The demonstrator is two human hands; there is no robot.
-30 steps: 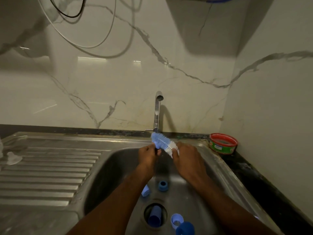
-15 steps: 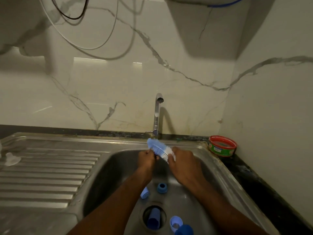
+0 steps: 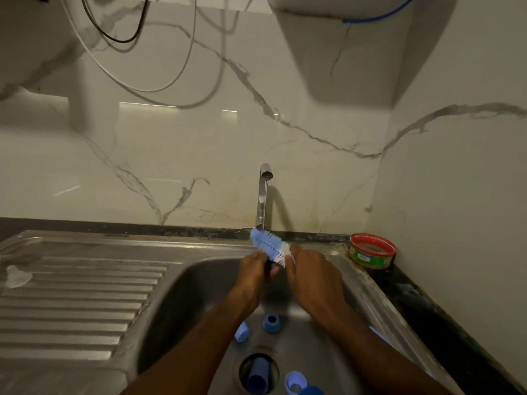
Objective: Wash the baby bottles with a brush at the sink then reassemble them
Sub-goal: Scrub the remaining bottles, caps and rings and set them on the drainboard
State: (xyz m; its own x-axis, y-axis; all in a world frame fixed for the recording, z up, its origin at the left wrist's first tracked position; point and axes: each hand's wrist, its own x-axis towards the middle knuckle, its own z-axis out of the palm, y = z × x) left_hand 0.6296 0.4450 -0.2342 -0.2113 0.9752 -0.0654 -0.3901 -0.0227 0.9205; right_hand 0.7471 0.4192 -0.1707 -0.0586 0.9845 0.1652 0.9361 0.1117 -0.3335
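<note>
Bottle parts [image 3: 271,323] lie loose at 6 o'clock in the sink [image 3: 182,297], unassembled. I see left hand [image 3: 253,276] and right hand [image 3: 313,277] gripping the brush [image 3: 269,246] under the tap [image 3: 263,192]; I judge washing is underway.

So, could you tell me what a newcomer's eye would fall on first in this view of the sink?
Most likely the blue and white bottle brush, held up under the tap between the left hand and right hand above the steel sink. Next come the blue bottle parts scattered on the basin floor around the drain. The red-rimmed round tub on the dark counter in the right corner also stands out.
</note>
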